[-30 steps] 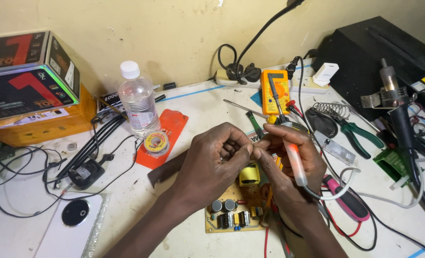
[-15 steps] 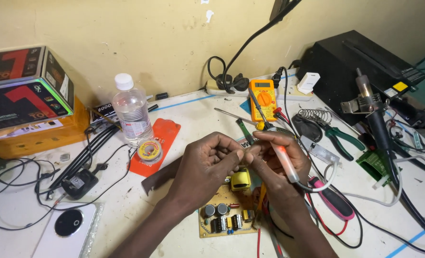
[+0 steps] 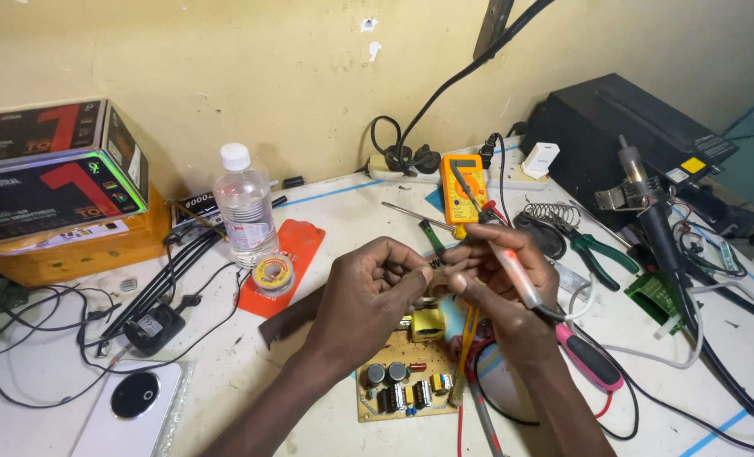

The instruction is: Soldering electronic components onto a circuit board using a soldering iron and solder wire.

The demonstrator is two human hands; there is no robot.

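A cluttered white bench (image 3: 334,211) is set against a yellowish wall, with cables, tools and boxes spread over it. Both hands are held together above the middle of the bench. The left hand (image 3: 368,296) is curled shut, its fingertips pinched toward the right hand's; what is pinched is too small to be made out. The right hand (image 3: 495,292) is closed around a soldering iron (image 3: 512,271), held like a pen. The iron's long axis runs from the handle at lower right up toward the far left, where the tip is lost near a multimeter (image 3: 464,176). A circuit board (image 3: 406,381) lies flat on the bench directly below the hands and slightly nearer the person — a yellow transformer (image 3: 428,323) at its far edge is just under the left hand's knuckles. The board is about equally near both hands, the left perhaps nearer. A plastic bottle (image 3: 243,207) and a solder spool (image 3: 273,272) stand to the left, well apart from the hands — green pliers (image 3: 593,250) lie to the right.
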